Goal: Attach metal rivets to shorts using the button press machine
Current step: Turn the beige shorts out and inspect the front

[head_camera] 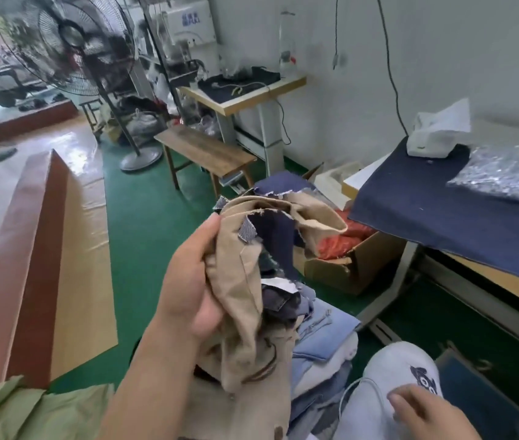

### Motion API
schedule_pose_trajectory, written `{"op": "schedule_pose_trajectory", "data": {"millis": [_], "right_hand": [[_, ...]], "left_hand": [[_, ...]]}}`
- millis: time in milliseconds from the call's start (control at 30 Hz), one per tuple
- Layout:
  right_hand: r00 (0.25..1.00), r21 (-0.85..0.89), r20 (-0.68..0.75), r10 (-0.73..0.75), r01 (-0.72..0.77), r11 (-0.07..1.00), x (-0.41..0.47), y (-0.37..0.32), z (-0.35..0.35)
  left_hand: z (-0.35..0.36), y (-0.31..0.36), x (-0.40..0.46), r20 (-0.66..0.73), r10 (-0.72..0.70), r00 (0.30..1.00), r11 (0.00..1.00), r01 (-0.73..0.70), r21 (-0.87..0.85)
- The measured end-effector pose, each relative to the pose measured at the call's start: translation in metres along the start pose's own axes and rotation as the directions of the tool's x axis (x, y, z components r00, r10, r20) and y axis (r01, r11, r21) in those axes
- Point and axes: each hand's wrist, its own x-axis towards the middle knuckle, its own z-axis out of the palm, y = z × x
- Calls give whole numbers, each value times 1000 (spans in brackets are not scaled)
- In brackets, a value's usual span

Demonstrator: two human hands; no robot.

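My left hand (188,281) grips a bunched pair of tan shorts (248,300) and holds it up in the middle of the view. The waistband end, with dark blue lining and a small striped tag, points up and right. My right hand (423,414) rests with relaxed fingers on my grey-trousered knee at the lower right and holds nothing. A heap of small shiny metal rivets (505,173) lies on the dark blue cloth of the work table (426,211) at the right. No press machine head shows clearly.
A stack of light blue and tan garments (321,350) lies below the shorts. A cardboard box (347,268) with orange material stands under the table. A wooden bench (204,150), standing fan (71,39) and second table (242,96) are behind. A tissue box (436,138) sits on the work table.
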Motion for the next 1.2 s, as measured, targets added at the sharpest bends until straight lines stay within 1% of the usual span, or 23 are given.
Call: {"op": "schedule_pose_trajectory", "data": {"millis": [33,67,100,133,233,333,367,433,467,533,567,633,667,700,733,767,833,867,900,967,1033,1133,1200], "right_hand": [[997,170,33,63,-68,983,-11,-11,-3],[981,318,167,104,-153,936,-20,-22,-11],[971,525,228,72,-184,831,-22,-24,-17],[976,684,213,54,-189,704,-27,-21,-26],[992,882,-15,129,-47,470,-36,-8,-63],[995,990,-17,97,4,138,-61,9,-93],[997,993,-63,50,58,100,-67,20,-102],[984,973,-175,12,171,157,-80,40,-122],[973,954,-227,31,216,207,-86,47,-131],[950,910,-308,49,279,306,-97,57,-147],[942,891,-331,57,292,349,-100,62,-154],[938,866,-344,41,300,399,-106,69,-166],[938,854,-344,41,295,430,-109,70,-171],[939,829,-340,40,280,483,-110,72,-174],[941,798,-336,32,267,540,-111,72,-177],[946,771,-323,15,253,585,-114,69,-180],[950,720,-308,-39,260,643,-116,64,-187],[944,708,-325,-48,277,649,-117,62,-190],[936,728,-350,-31,293,620,-118,60,-195],[914,805,-402,49,327,495,-120,62,-206],[887,844,-440,140,355,402,-124,69,-217],[864,850,-466,192,377,367,-129,81,-225],[860,851,-469,200,381,361,-131,84,-227]], "left_hand": [[16,-14,-4,62,-60,996,995,65,-75],[30,-30,-7,99,-102,990,981,117,-154],[44,-49,-9,111,-148,983,959,170,-227],[59,-69,-12,115,-196,974,935,221,-277],[82,-127,-15,94,-329,940,881,341,-327],[83,-173,-14,64,-442,895,847,439,-299],[82,-187,-15,40,-486,873,837,477,-269],[75,-215,-19,-73,-539,839,840,530,-112],[72,-229,-20,-163,-506,847,849,522,77],[72,-250,-23,-287,-371,883,721,469,510],[74,-259,-23,-293,-289,911,629,411,660],[87,-266,-24,-214,-89,973,557,227,799],[97,-265,-25,-103,8,995,544,83,835],[108,-265,-26,65,39,997,517,-76,853],[120,-265,-26,244,-31,969,503,-196,842],[133,-266,-26,390,-192,901,498,-254,829],[157,-270,-20,491,-474,731,455,-275,847],[168,-271,-16,508,-531,678,457,-276,846],[176,-272,-12,533,-521,667,489,-279,826],[185,-277,-3,528,-393,753,506,-302,808],[183,-277,4,517,-258,817,428,-383,819],[185,-270,7,501,-196,843,465,-370,804],[190,-267,7,430,-217,876,532,-263,805]]}}
